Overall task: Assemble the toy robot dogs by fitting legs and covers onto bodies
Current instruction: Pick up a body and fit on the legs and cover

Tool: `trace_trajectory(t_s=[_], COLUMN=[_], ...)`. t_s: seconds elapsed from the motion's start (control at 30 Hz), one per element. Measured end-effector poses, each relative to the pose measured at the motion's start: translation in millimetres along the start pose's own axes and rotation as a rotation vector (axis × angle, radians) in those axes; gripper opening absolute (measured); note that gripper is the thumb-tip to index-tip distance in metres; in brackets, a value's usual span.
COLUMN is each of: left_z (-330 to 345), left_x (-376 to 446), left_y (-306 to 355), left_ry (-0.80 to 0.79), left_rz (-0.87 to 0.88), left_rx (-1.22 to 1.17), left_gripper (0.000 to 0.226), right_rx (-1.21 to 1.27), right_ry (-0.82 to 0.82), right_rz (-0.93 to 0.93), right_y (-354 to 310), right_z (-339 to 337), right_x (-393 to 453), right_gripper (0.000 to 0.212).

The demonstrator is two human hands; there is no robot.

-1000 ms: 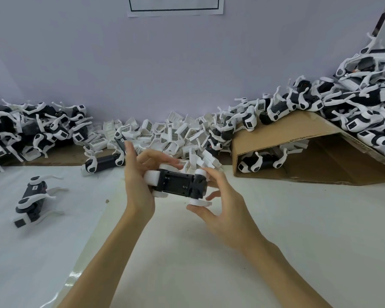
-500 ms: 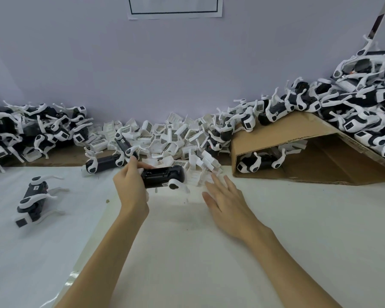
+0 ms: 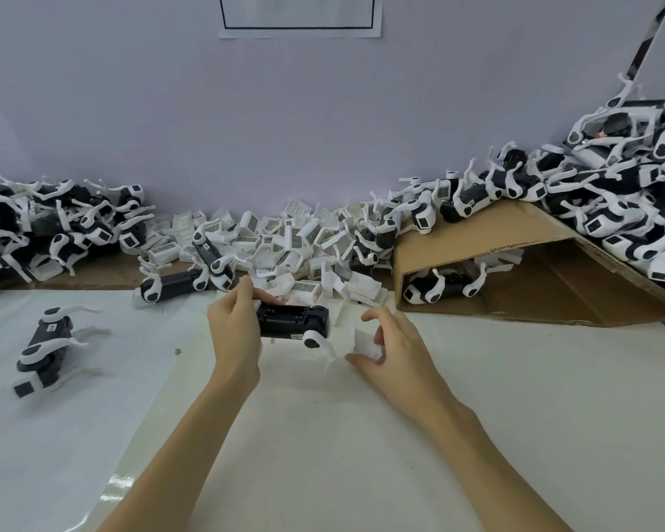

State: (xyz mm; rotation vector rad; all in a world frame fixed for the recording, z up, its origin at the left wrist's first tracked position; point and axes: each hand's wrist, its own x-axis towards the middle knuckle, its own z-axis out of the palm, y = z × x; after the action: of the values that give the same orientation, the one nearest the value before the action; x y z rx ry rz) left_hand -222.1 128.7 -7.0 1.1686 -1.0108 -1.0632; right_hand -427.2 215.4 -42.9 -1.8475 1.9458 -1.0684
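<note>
Covering the table (image 3: 515, 435) is a white sheet, with a pale purple wall (image 3: 246, 128) behind. At 12 o'clock hangs a paper sign (image 3: 300, 13); no words can be read. Near the middle, the left hand (image 3: 233, 332) grips a black dog body (image 3: 290, 321) with white legs. The right hand (image 3: 394, 353) pinches a white cover (image 3: 365, 341).

We see a black body (image 3: 290, 321) with a white leg (image 3: 317, 344), a plain white cover (image 3: 366, 343) at three o'clock of it, white grid-patterned covers (image 3: 285, 240) at twelve, a brown cardboard box (image 3: 515, 263), and a pale lilac wall (image 3: 285, 109).
</note>
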Motion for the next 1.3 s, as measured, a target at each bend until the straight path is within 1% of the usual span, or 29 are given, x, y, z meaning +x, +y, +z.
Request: trace_trajectory(t_s=[0.07,0.13,0.23,0.3,0.4,0.47,0.53,0.63,0.7,0.8,0.83,0.9,0.97,1.03,1.17,1.23,1.3], left_z=[1.9,3.9,6.6,8.1,10.7,12.4,13.6,14.2,14.6,17.0,18.1,20.3,22.0,23.9,28.1,28.5,28.2], left_x=[-2.7,-5.0,-8.3,-11.1,-15.9,-19.1,-21.5,-24.2,-25.9,-28.9,-29.8,-31.6,-34.4,-38.7,-46.8,-47.9,-46.7], left_y=[-1.7,-1.7,-1.6,-1.9,-3.1,-3.8,-3.6,-0.8,0.8,2.1,2.0,1.0,0.5,1.3,1.9,1.7,1.4], left_ry=[-0.021,-0.035,-0.063,-0.093,-0.124,-0.127,-0.121,-0.120,-0.118,-0.125,-0.131,-0.152,-0.175,-0.187,-0.230,-0.225,-0.210], left_rz=[0.044,0.089,0.157,0.201,0.261,0.292,0.314,0.320,0.318,0.306,0.301,0.284,0.262,0.253,0.247,0.237,0.236], left_rx=[0.024,0.032,0.036,0.061,0.110,0.121,0.109,0.101,0.095,0.083,0.085,0.067,0.027,0.015,0.034,0.039,0.070], left_gripper=[0.053,0.054,0.057,0.056,0.055,0.055,0.056,0.057,0.057,0.058,0.059,0.059,0.059,0.061,0.055,0.053,0.052], right_rx=[0.067,0.160,0.311,0.374,0.445,0.561,0.713,0.807,0.784,0.665,0.632,0.528,0.374,0.264,0.152,0.089,0.041], right_ry=[0.070,0.143,0.194,0.206,0.230,0.214,0.172,0.157,0.181,0.174,0.165,0.184,0.203,0.193,0.188,0.198,0.211], right_rz=[-0.020,-0.010,0.026,0.010,-0.019,0.019,0.066,0.094,0.113,0.100,0.076,-0.016,-0.140,-0.218,-0.364,-0.429,-0.453], right_y=[-0.5,-2.3,-4.4,-7.1,-10.7,-14.3,-18.6,-23.4,-24.3,-24.8,-26.3,-28.8,-29.3,-30.3,-33.0,-33.1,-32.3], right_z=[0.6,-0.6,-4.2,-6.0,-8.8,-11.3,-12.2,-12.6,-13.5,-12.7,-10.9,-6.7,-2.6,-0.5,3.3,3.3,2.3], right_x=[0.0,1.1,3.2,2.2,0.1,-0.2,-1.0,-2.3,-2.4,-2.6,-3.6,-6.2,-8.6,-10.4,-12.1,-11.5,-11.1], right_gripper=[0.034,0.028,0.037,0.040,0.033,0.030,0.037,0.041,0.033,0.016,0.015,0.021,0.032,0.039,0.047,0.049,0.051])
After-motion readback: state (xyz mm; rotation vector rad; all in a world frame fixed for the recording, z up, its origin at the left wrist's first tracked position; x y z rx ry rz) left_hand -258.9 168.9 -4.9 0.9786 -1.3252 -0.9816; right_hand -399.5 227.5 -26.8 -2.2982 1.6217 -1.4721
